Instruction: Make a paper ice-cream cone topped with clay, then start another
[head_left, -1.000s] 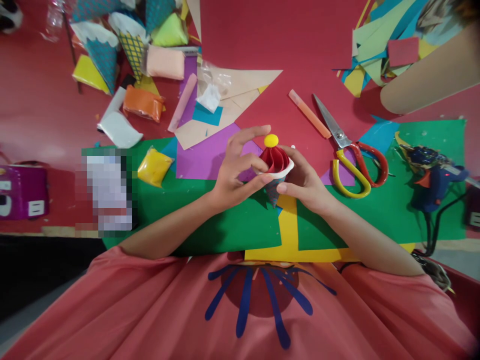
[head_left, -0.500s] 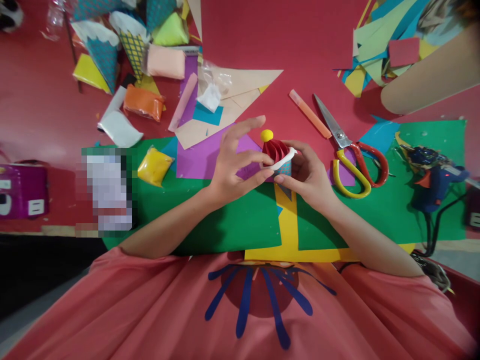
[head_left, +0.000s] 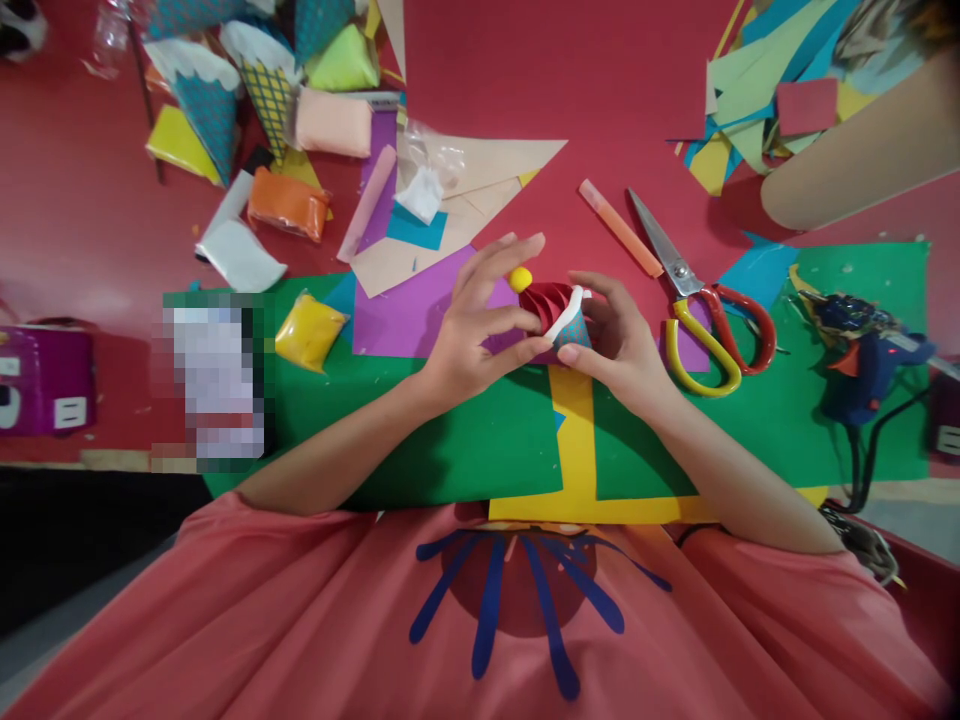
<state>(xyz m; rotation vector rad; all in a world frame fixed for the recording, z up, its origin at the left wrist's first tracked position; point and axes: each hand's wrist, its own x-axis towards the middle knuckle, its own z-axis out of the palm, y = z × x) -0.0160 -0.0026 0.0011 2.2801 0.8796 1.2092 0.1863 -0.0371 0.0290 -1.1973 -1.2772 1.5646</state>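
Between my hands is a small paper ice cream cone [head_left: 573, 332], blue and patterned, tilted to the left. Red folded paper [head_left: 546, 303] forms its top, with a yellow ball [head_left: 520, 280] at the tip and a white clay rim [head_left: 564, 316] around the join. My right hand [head_left: 626, 335] is closed around the cone part, thumb in front and fingers behind. With thumb and index finger, my left hand [head_left: 480, 325] pinches the white rim at its lower left end; its other fingers are raised beside the yellow ball.
Scissors [head_left: 682, 280] and an orange marker-like stick [head_left: 620, 228] lie right of my hands. A yellow clay packet [head_left: 310, 332] is at left on the green sheet [head_left: 450, 440]. Finished paper cones [head_left: 202, 110] lie back left. A glue gun [head_left: 870, 370] sits far right, below a cardboard tube [head_left: 855, 150].
The paper ice cream cone has tipped further to the left, its yellow ball moving left and slightly down. My left hand keeps its pinch on the white rim as its fingers shift.
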